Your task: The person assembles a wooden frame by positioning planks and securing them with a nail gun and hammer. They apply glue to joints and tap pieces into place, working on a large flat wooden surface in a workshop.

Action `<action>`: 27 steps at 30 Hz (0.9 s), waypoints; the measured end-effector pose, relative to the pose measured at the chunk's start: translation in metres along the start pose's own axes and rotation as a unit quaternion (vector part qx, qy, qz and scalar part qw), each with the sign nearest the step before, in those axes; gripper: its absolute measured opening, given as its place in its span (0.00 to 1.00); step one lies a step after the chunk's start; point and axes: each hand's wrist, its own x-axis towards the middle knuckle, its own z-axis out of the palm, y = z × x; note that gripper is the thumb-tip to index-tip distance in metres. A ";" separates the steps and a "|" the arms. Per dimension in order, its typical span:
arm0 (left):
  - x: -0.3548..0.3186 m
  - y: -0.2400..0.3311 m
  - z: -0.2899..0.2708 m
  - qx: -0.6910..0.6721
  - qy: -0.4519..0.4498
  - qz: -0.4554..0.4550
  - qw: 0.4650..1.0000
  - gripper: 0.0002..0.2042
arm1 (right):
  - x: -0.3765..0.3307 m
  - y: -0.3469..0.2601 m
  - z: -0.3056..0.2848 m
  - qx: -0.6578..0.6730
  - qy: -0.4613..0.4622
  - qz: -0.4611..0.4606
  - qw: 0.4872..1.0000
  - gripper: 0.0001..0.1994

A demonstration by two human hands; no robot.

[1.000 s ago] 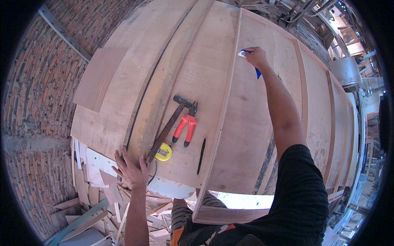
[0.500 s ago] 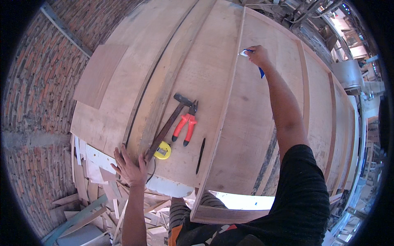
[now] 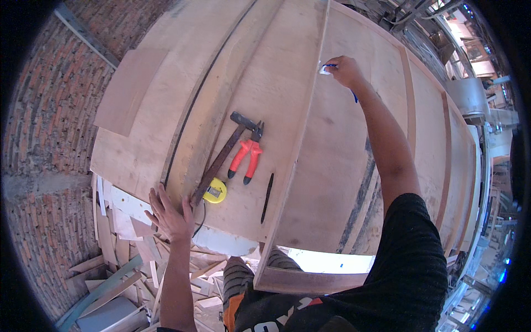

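My left hand (image 3: 172, 217) lies with fingers spread over the near end of a long pale wooden beam (image 3: 213, 113). Beside its thumb is the handle end of a hammer (image 3: 221, 157). A yellow tape measure (image 3: 215, 191) sits against that handle. Red-handled pliers (image 3: 246, 155) lie by the hammer head, and a thin black pen-like stick (image 3: 267, 198) is farther right. Out at the far right, my right hand (image 3: 345, 72) is closed on a small blue-and-white tool (image 3: 325, 69), its white end at an upright wooden strip (image 3: 303, 130). Its exact kind is mostly hidden.
The large plywood panel (image 3: 326, 193) carries raised wooden ribs (image 3: 446, 160) on the right. A loose thin board (image 3: 130, 91) rests at the left, near a brick wall (image 3: 50, 122). Wood offcuts (image 3: 119, 249) are heaped below. A metal drum (image 3: 466, 98) stands at the right.
The view has shifted slightly, so the panel and tools appear a little higher and to the left. My right hand stays at the wooden strip with the tool; my left hand stays on the beam.
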 end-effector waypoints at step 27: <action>0.000 -0.008 0.008 -0.011 0.000 0.000 1.000 0.43 | -0.156 -0.104 0.007 0.119 -0.090 0.047 0.988 0.12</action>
